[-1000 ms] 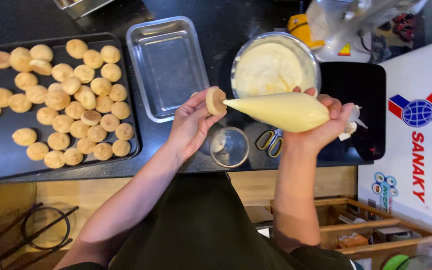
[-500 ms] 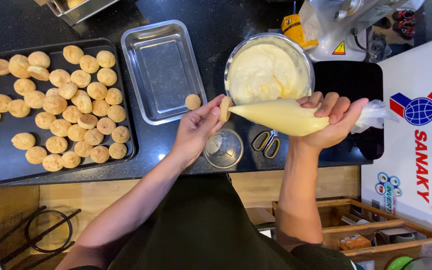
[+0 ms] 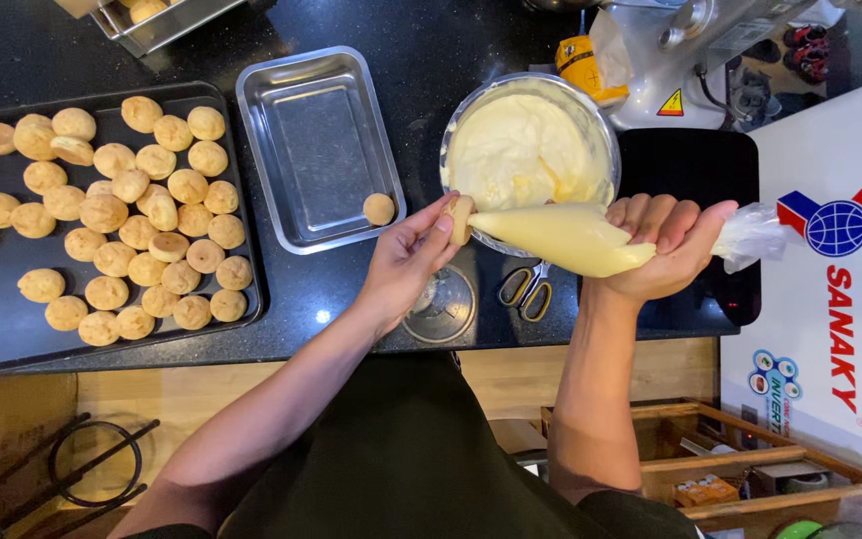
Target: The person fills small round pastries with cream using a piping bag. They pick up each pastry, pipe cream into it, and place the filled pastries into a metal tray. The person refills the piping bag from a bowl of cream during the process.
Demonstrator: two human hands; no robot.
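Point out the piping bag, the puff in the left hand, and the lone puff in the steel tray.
piping bag (image 3: 563,240), head view, middle of the filled cone.
held puff (image 3: 462,219), head view, its exposed side.
lone puff (image 3: 379,209), head view, its top.

Pale yellow piping bag (image 3: 566,240), golden puffs (image 3: 132,215)

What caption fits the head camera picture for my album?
Left hand holds a small puff against the piping bag squeezed by the right hand.
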